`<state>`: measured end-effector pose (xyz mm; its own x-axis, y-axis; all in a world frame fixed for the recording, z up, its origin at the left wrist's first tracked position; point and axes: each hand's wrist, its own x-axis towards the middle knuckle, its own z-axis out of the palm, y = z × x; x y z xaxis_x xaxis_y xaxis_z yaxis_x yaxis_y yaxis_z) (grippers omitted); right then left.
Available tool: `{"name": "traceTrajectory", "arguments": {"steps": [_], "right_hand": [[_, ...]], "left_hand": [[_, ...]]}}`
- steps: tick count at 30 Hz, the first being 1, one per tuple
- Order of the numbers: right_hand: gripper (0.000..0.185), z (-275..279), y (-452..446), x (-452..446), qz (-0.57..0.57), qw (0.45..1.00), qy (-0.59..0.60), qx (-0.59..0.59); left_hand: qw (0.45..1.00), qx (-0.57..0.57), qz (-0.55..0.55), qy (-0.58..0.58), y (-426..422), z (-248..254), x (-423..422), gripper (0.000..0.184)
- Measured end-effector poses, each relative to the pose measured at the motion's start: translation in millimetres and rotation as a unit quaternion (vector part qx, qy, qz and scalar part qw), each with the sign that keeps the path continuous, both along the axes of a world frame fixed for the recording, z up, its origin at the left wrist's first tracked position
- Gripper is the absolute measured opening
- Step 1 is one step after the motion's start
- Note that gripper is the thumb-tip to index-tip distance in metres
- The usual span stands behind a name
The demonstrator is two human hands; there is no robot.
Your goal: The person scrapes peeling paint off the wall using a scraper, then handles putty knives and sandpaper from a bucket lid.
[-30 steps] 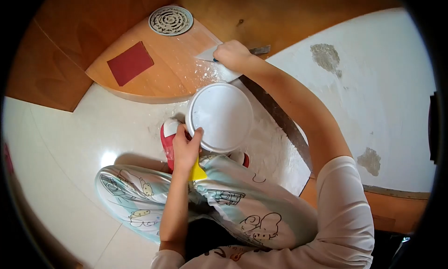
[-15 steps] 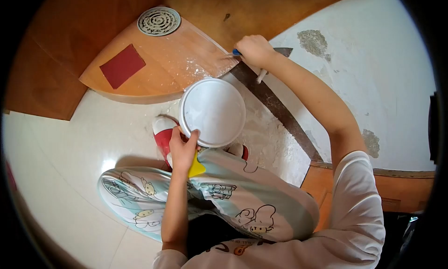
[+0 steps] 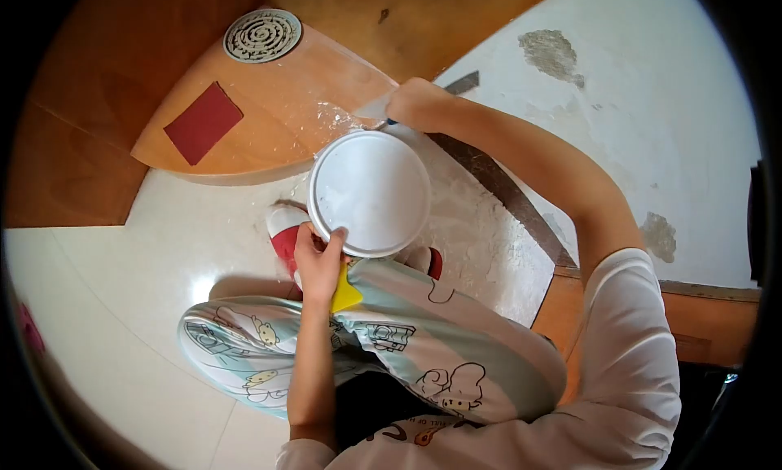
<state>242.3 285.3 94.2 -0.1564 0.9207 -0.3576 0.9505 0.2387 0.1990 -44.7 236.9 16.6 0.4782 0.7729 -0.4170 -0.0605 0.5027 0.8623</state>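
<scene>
My left hand (image 3: 319, 266) is closed at the near rim of a round white plastic lid (image 3: 371, 195), its thumb lying over the edge. A yellow plastic scraper (image 3: 346, 291) sticks out from under the same hand, partly hidden by it. My right hand (image 3: 419, 105) is wrapped round a putty knife (image 3: 373, 109), whose handle shows only a bit of blue. Its pale blade lies at the near right edge of the orange wooden board (image 3: 285, 87), beside white flakes and dust, just beyond the lid's far rim.
A red square of sandpaper (image 3: 204, 124) and a round patterned coaster-like disc (image 3: 262, 36) lie on the board. To the right, a white wall (image 3: 619, 128) has bare grey patches above a dark skirting strip (image 3: 497, 181). White debris covers the floor (image 3: 481, 250) there.
My right hand has moved left and slightly nearer, bringing the putty knife's blade over the board close to the lid. The left hand stays on the lid.
</scene>
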Motion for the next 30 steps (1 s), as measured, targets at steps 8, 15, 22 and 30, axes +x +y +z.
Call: {"name": "traceTrajectory", "arguments": {"steps": [8,15,22,30], "right_hand": [[0.010,64.1,12.3,-30.9,-0.023,0.996,-0.025,0.077],[0.011,2.6,67.5,-49.0,0.041,0.997,0.054,0.038],[0.012,14.5,-7.2,-6.1,0.067,0.994,-0.049,-0.076],[0.009,75.1,-2.4,-35.5,-0.056,0.993,-0.097,0.019]], "left_hand": [[1.000,-0.011,-0.007,-0.008,2.0,-1.4,-2.7,0.015],[1.000,0.018,-0.006,0.003,2.4,-8.4,-0.7,0.016],[0.999,0.037,-0.028,0.017,6.1,-5.8,-2.1,0.018],[0.999,0.034,-0.014,-0.002,6.4,-10.8,-0.4,0.020]]}}
